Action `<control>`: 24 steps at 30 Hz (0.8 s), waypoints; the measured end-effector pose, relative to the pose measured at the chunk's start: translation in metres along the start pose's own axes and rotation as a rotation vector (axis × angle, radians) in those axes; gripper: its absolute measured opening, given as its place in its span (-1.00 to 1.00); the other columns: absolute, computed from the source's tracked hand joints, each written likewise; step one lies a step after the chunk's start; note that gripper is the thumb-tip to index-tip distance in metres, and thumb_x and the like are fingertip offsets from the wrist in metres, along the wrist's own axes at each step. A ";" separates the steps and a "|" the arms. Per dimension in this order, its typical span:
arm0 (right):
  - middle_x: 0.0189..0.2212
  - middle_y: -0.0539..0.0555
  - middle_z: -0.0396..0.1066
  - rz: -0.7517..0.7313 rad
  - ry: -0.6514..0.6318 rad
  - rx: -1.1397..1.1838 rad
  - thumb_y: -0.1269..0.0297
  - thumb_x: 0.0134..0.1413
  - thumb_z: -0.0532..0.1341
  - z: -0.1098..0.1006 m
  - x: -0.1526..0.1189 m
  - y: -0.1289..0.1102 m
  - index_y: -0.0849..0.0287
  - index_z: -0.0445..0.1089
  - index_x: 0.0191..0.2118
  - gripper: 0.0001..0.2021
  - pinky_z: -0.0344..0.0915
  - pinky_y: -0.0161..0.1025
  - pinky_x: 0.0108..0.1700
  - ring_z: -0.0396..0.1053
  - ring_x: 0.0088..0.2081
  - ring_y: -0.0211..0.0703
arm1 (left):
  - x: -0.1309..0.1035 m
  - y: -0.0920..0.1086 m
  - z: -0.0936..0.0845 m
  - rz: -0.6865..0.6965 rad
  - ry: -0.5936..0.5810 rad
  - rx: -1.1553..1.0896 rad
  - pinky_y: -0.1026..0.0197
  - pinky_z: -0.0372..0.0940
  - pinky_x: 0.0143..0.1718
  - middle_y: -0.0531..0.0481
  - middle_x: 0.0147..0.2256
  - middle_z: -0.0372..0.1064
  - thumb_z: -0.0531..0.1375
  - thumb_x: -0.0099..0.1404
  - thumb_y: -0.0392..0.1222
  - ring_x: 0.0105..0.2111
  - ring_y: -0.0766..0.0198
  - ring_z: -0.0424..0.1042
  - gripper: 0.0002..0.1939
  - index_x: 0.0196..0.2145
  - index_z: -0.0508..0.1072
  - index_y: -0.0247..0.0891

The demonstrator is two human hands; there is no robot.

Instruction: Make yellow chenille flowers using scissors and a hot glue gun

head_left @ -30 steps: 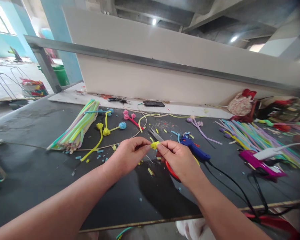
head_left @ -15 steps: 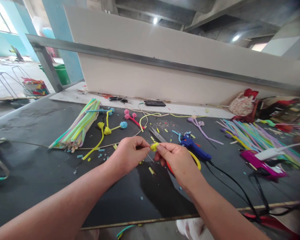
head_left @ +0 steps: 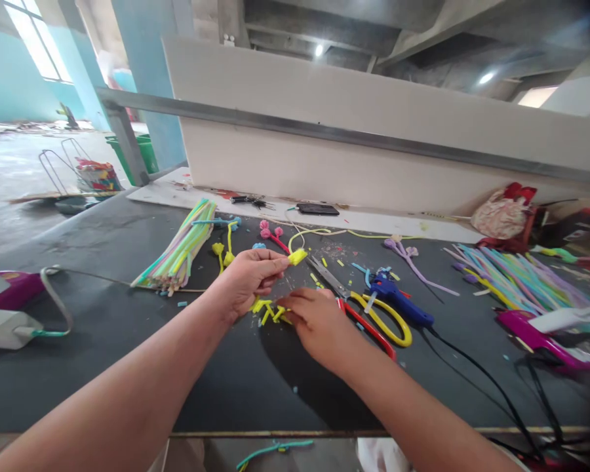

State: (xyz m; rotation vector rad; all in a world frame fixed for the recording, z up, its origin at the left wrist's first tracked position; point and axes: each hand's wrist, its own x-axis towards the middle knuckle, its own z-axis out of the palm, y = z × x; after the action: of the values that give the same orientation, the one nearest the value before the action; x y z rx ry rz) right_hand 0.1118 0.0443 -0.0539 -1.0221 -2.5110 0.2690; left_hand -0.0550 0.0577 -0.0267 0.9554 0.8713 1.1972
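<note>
**Fuzzy yellow piece (head_left: 297, 257) pinched in the left hand (head_left: 254, 275) over a littered dark table (head_left: 226, 393)**

The dark table is backed by an upright white board (head_left: 324, 160), which is crossed by a metal rail (head_left: 299, 129). Beyond, to the left, a green bin (head_left: 148, 154) is seen. The far side is lined by a white strip (head_left: 373, 223). The surface is flanked by a bundle of fuzzy stems (head_left: 181, 252) on the left and by a blue glue gun (head_left: 403, 304) on the right. Before the near edge (head_left: 324, 433), a dark stretch is shadowed and dotted with scraps. The yellow piece is gripped between left thumb and fingers, near the blades of the scissors (head_left: 335, 280). The right hand (head_left: 317, 328) is lowered, half curled, beside yellow snippets (head_left: 264, 312); whether any is held cannot be told.
</note>
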 end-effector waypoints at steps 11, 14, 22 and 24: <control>-0.47 0.03 0.42 0.095 -0.034 -0.051 0.61 0.02 0.00 0.004 -0.002 -0.001 0.18 0.32 -0.36 -0.76 0.09 -0.17 -0.24 0.34 -0.39 -0.19 | -0.001 -0.005 0.003 -0.047 -0.014 0.061 0.42 -0.22 -0.71 0.13 -0.65 0.15 0.33 -0.03 -0.09 -0.71 0.58 -0.04 -0.70 -0.55 0.34 -0.34; -0.43 0.02 0.44 0.206 0.026 0.138 0.52 0.10 -0.04 -0.005 -0.008 0.000 0.14 0.31 -0.20 -0.74 0.22 -0.25 -0.32 0.38 -0.41 -0.21 | -0.002 -0.007 0.006 -0.031 -0.019 0.091 0.42 -0.19 -0.69 0.15 -0.67 0.13 0.32 -0.02 -0.09 -0.71 0.57 -0.05 -0.71 -0.56 0.33 -0.34; -0.56 -0.08 0.41 0.470 0.158 0.423 0.27 0.06 0.12 -0.036 -0.022 0.007 0.06 0.33 -0.40 -0.93 0.28 -0.30 -0.43 0.39 -0.56 -0.25 | -0.001 -0.015 0.009 0.094 0.072 0.453 0.36 -0.06 -0.64 0.15 -0.64 0.17 0.26 0.02 -0.04 -0.68 0.50 0.02 -0.75 -0.47 0.44 -0.31; -0.58 -0.08 0.39 0.443 0.185 0.355 0.24 0.06 0.13 -0.043 -0.024 0.010 0.07 0.34 -0.40 -0.91 0.26 -0.31 -0.43 0.37 -0.55 -0.25 | -0.001 -0.016 0.009 0.148 0.062 0.564 0.35 0.02 -0.59 0.12 -0.61 0.23 0.24 0.04 -0.04 -0.64 0.46 0.09 -0.75 -0.47 0.47 -0.31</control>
State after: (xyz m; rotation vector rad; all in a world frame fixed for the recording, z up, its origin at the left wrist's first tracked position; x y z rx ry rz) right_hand 0.1524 0.0359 -0.0259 -1.3653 -1.9573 0.6869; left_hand -0.0411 0.0539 -0.0385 1.4616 1.2398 1.1283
